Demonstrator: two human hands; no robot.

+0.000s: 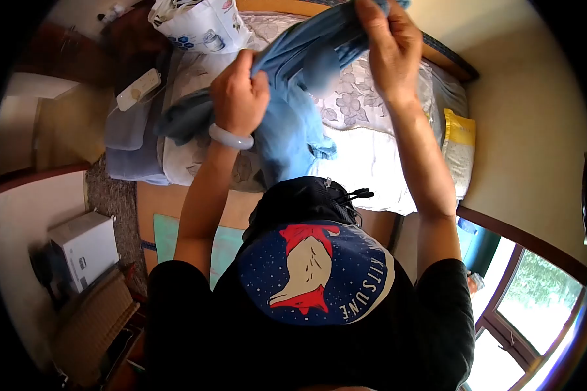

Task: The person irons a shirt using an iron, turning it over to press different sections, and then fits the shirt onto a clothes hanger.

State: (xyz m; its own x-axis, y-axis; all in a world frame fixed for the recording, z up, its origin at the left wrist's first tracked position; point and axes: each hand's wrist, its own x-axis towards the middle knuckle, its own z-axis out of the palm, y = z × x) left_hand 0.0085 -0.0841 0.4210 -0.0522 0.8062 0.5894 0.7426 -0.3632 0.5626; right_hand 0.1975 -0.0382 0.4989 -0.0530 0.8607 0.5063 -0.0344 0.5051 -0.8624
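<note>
The bed (355,98) spreads beneath both hands. Over it hangs the blue garment (284,107): the left hand (240,98) has fingers curled round a bunch, the right hand (396,52) pinches its upper end. Swung wide, its loose, blurred folds could snag the white corded device (139,89) beyond the left hand, or twist.

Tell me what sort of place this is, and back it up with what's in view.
Most likely a bedroom: there's a bed with a flower-patterned cover, a yellow-and-white pillow or packet at its edge, and a window to the right, with greenery outside.
</note>
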